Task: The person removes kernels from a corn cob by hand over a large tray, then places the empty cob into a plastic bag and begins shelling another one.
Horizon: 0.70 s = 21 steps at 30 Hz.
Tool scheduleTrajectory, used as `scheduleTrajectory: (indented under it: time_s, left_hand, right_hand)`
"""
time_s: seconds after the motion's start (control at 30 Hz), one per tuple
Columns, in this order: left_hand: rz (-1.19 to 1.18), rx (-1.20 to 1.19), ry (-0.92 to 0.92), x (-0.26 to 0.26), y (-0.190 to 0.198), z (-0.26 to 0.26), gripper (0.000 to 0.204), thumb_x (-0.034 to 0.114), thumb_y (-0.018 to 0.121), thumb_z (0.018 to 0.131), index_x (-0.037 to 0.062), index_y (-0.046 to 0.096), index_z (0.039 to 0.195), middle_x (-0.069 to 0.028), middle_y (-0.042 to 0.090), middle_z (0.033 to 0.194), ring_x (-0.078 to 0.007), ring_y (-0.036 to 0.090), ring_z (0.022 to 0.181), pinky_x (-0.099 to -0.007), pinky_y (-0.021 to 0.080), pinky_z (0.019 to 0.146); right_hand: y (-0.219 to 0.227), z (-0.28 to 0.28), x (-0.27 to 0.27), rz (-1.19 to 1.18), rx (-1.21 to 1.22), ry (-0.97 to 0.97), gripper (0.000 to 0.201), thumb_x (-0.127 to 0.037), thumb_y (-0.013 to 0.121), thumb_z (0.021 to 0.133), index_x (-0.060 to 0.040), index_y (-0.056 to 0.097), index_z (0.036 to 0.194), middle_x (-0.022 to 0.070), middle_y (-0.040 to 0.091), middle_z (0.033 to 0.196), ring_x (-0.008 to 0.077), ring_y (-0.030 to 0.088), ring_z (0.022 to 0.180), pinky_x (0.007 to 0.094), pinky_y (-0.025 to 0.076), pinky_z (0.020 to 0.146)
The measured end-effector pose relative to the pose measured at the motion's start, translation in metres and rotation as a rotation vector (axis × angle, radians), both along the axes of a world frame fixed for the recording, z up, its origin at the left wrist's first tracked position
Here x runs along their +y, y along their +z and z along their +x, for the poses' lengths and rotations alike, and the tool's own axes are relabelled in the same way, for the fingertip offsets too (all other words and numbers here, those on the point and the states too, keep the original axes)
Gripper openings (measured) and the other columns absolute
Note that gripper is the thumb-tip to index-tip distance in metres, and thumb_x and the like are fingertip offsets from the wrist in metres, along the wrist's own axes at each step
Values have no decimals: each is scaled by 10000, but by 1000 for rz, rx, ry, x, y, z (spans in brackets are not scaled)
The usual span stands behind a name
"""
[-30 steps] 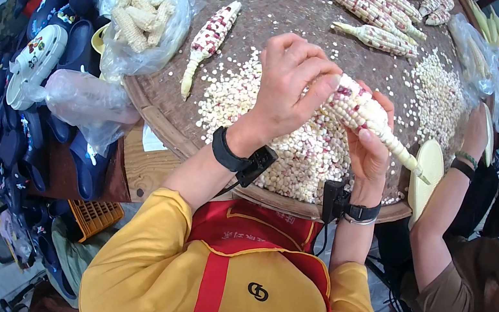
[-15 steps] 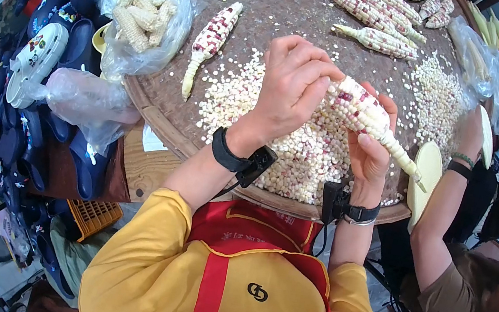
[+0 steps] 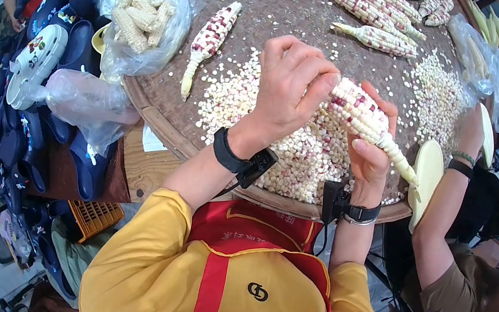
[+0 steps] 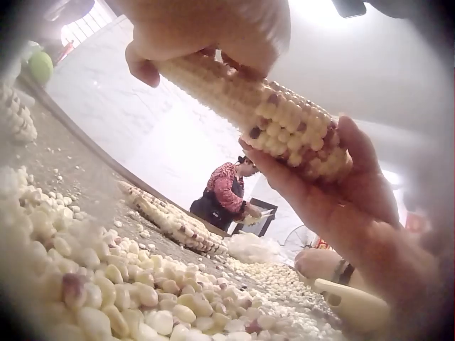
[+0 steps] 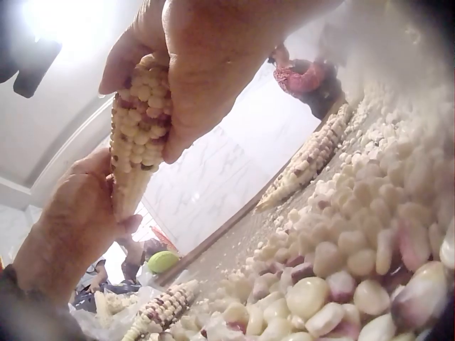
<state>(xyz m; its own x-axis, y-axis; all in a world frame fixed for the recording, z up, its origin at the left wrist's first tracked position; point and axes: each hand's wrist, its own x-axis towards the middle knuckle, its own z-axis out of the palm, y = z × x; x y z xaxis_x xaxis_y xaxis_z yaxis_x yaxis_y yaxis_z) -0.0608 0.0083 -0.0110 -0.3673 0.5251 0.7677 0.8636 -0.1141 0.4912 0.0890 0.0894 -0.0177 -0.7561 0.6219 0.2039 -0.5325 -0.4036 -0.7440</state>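
Left hand (image 3: pixel 290 87) and right hand (image 3: pixel 369 162) both grip one corn cob (image 3: pixel 359 113) above loose kernels (image 3: pixel 307 162), presumably so fallen ones collect there

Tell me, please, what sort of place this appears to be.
Perhaps a shoe shop or stall, used here for shelling corn: many dark blue clogs are massed at one side, a wide round tray bears loose kernels, and a partly stripped ear of corn is held above them.

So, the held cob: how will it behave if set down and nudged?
The cob probably rolls, being rounded, and likely in a curve, given its thin, tapered stalk. It also seems stiff: its body shows no sag.
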Motion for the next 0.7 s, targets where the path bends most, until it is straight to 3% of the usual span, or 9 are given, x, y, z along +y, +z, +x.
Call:
scheduleTrajectory:
  time_s: [0.43, 0.6, 0.7]
  left_hand:
    - [-6, 2, 20, 0, 0, 2, 64, 141, 570, 751, 108, 597, 799, -25, 533, 833, -251, 403, 904, -376, 300, 792]
    - [43, -50, -127, -3, 6, 0, 102, 60, 526, 717, 89, 600, 781, -31, 551, 849, -248, 411, 911, -365, 316, 812]
    - [56, -77, -133, -4, 6, 0, 95, 68, 530, 720, 82, 602, 781, -37, 556, 850, -250, 411, 915, -361, 320, 818]
  right_hand:
    - [-1, -1, 0, -16, -14, 6, 630, 62, 604, 568, -100, 401, 1142, 179, 367, 1286, 337, 325, 1231, 462, 278, 1024]
    - [0, -3, 1, -183, 116, -30, 651, -34, 677, 614, -120, 380, 1187, 153, 376, 1279, 329, 340, 1220, 453, 299, 1019]
    - [-7, -1, 4, -169, 108, -17, 591, -76, 699, 627, -121, 406, 1139, 137, 397, 1249, 330, 347, 1215, 447, 332, 1004]
